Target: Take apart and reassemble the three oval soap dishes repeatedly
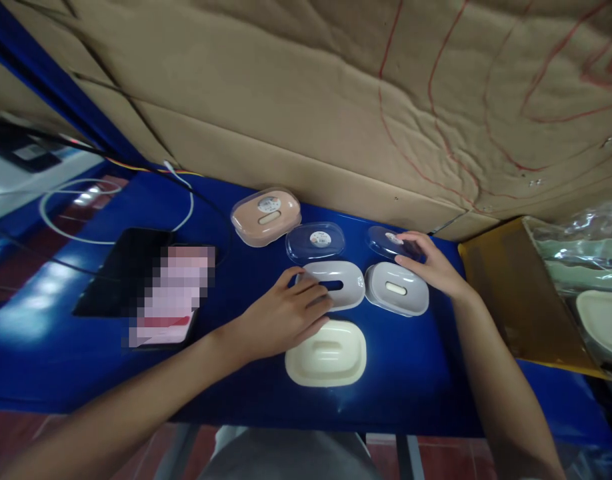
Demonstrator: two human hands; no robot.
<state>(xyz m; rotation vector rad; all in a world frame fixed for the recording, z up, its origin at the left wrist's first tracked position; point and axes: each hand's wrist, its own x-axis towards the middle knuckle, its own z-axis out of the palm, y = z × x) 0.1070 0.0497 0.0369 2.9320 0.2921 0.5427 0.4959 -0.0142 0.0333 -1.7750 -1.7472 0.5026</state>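
Observation:
My left hand [291, 310] has its bent fingers over the left end of a light-grey oval soap-dish tray [353, 277] with a slot in its middle. My right hand [429, 263] holds the right end of a clear lid [383, 241] with a round label, thumb on the near side. Below that lid sits a grey soap dish [397, 303], its slot showing cream. A cream base [326, 375] with a raised middle lies nearest me, just below my left fingers. Behind the tray rests a second clear lid [306, 250].
A pink lidded soap dish [256, 223] stands at the back. On the left, a phone with a blurred screen [173, 293] overlaps a black flat object [121, 273], near a white cable [61, 233]. An open cardboard box [521, 300] with wrapped green and cream pieces is at right.

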